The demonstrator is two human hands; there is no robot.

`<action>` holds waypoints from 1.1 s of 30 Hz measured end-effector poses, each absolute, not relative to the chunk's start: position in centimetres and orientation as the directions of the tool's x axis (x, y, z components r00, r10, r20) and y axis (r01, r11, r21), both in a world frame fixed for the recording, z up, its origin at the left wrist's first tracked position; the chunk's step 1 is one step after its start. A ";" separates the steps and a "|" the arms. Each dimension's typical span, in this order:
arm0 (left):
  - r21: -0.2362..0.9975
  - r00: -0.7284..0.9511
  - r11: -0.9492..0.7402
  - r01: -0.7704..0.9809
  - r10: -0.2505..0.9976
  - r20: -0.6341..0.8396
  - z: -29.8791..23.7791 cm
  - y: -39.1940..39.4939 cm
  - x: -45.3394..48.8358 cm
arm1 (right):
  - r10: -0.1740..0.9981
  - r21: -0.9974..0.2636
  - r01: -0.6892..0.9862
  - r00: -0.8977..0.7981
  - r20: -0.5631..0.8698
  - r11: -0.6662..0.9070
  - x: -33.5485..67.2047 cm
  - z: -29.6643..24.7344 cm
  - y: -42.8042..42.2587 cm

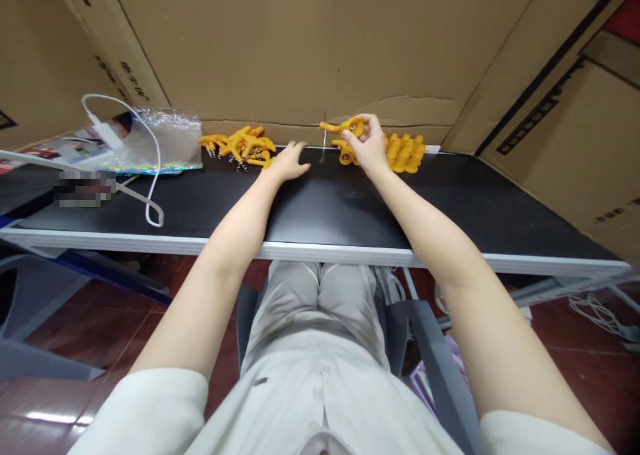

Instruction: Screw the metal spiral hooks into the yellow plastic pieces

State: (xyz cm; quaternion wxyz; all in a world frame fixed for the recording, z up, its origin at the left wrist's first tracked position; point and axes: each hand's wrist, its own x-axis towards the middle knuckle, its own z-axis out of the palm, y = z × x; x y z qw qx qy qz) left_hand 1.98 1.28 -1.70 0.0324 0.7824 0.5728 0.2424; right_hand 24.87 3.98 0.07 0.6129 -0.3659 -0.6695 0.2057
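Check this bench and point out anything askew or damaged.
The cardboard panel has a wavy crease behind the right hand, breaking its flat face. The yellow pieces with metal spirals lie jumbled on the left, unlike the neat yellow rows.

The person wore a pale, off-white shirt point(280, 408) with a faint vertical line down the middle of its front and a small dark mark point(260, 381) on one side. The left sleeve point(167, 388) and the right sleeve point(530, 431) were short, loose and the same pale colour, each ending in a plain edge above the elbow. The trousers point(293, 295) were light grey, softly creased and seamed at the centre. Forearms, left fingers point(303, 168) and right fingers point(353, 144) were bare.
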 end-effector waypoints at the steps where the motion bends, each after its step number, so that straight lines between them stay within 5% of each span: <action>1: 0.312 0.229 -0.327 0.892 0.922 0.312 -1.6 1.1 2.1 | 0.714 -0.677 0.302 -0.023 0.699 0.672 24.7 -0.1 4.3; 7: 0.274 0.259 -0.325 0.905 0.933 0.251 -0.9 0.0 2.7 | 0.712 -0.402 0.682 -0.252 0.656 0.612 23.7 0.1 4.8; 13: 0.262 0.267 -0.320 0.910 0.939 0.217 -0.5 -0.4 2.9 | 0.831 -0.233 0.872 -0.283 0.479 0.431 22.4 1.0 3.5; 19: 0.248 0.284 -0.326 0.912 0.940 0.191 -0.1 -0.9 3.1 | 0.930 -0.107 0.949 -0.261 0.258 0.296 21.7 0.2 2.9; 33: 0.211 0.295 -0.330 0.920 0.938 0.182 -0.4 -0.3 3.1 | 0.940 -0.090 0.962 -0.229 0.252 0.259 21.3 -1.2 2.4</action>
